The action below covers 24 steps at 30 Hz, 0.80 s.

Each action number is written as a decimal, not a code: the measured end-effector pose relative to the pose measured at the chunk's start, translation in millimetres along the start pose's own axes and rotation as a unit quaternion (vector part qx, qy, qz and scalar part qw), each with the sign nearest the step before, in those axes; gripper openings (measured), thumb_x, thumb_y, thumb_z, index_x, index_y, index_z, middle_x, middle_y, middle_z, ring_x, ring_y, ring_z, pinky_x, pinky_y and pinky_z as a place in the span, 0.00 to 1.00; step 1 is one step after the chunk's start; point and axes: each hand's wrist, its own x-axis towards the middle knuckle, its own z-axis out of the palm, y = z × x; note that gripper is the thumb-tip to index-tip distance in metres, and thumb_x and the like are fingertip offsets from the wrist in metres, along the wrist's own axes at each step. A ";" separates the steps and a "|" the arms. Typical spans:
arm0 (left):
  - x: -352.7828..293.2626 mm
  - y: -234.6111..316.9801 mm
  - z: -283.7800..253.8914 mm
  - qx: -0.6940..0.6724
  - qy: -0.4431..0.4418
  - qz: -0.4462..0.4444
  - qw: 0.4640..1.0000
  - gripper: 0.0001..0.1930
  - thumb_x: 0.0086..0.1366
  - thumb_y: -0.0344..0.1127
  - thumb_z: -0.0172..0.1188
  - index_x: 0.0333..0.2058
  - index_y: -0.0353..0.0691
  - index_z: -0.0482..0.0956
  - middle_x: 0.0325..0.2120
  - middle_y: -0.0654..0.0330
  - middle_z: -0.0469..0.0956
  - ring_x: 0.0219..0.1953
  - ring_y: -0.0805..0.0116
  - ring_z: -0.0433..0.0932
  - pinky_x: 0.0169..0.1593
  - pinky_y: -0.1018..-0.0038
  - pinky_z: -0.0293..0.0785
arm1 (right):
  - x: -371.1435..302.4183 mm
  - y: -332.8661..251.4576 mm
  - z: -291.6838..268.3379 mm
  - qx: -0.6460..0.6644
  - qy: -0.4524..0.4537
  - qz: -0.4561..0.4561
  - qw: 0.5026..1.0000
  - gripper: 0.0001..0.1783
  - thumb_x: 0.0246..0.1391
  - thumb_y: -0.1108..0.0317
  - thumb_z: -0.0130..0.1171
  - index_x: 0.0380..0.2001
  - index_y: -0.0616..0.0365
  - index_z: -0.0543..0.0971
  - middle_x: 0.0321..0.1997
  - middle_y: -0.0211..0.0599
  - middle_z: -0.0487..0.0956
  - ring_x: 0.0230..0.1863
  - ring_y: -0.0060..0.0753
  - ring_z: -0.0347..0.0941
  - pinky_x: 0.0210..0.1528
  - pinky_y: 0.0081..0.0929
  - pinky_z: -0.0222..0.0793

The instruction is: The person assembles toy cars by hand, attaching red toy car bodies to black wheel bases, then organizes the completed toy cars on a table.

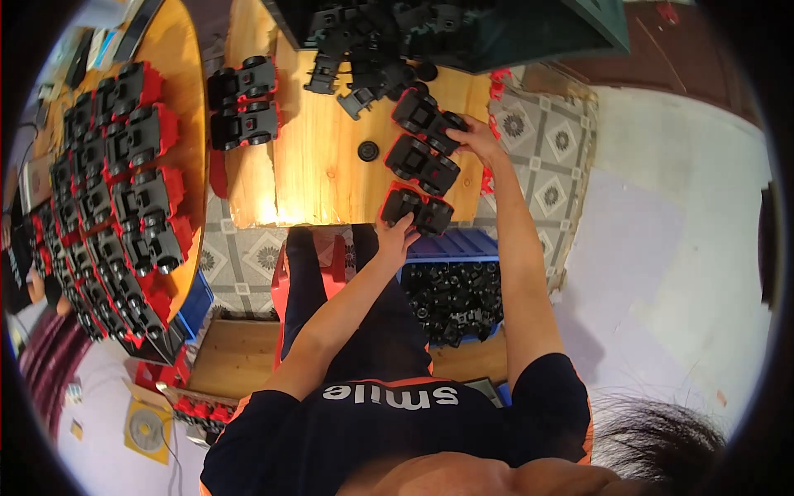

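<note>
Three red-and-black toy cars lie upside down in a row on the right part of the wooden table (318, 186). My left hand (397, 236) grips the nearest toy car (432, 217), with a finger on its black underside. My right hand (477, 139) holds the right end of the farthest toy car (420, 114), thumb on top. Between them lies the middle toy car (420, 163), touched by neither hand. A loose black wheel (368, 150) rests on the wood to their left. Beyond it are piled black plastic chassis parts (356, 78).
A dark green bin (529, 33) tips its black parts onto the table's far side. Two more toy cars (244, 124) sit at the left edge. Many others cover a round table (190, 50) farther left. A blue crate (463, 248) of small black parts stands below my arms.
</note>
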 end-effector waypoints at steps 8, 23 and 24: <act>-57.9 101.0 -55.5 0.010 0.091 0.152 0.984 0.28 0.62 0.26 0.60 0.58 0.53 0.61 0.47 0.63 0.75 0.42 0.65 0.79 0.36 0.64 0.79 | -7.1 29.2 -24.0 0.106 0.058 -0.111 0.986 0.28 0.53 0.74 0.66 0.58 0.60 0.73 0.47 0.32 0.79 0.42 0.24 0.77 0.42 0.24 0.77; -6.1 286.4 -142.6 -0.018 0.117 0.166 0.979 0.44 0.60 0.46 0.68 0.66 0.42 0.50 0.56 0.45 0.66 0.51 0.49 0.76 0.45 0.50 0.81 | -57.0 -49.3 172.0 -0.073 -0.196 -0.045 0.977 0.29 0.48 0.76 0.66 0.56 0.62 0.75 0.49 0.31 0.79 0.49 0.23 0.75 0.54 0.25 0.70; -18.9 277.7 -141.4 0.048 0.158 0.176 0.971 0.55 0.58 0.63 0.64 0.70 0.46 0.37 0.63 0.46 0.57 0.57 0.47 0.70 0.53 0.45 0.71 | -49.5 -35.0 191.3 -0.081 -0.217 -0.022 0.973 0.28 0.48 0.76 0.66 0.55 0.62 0.75 0.49 0.31 0.80 0.48 0.23 0.75 0.53 0.25 0.70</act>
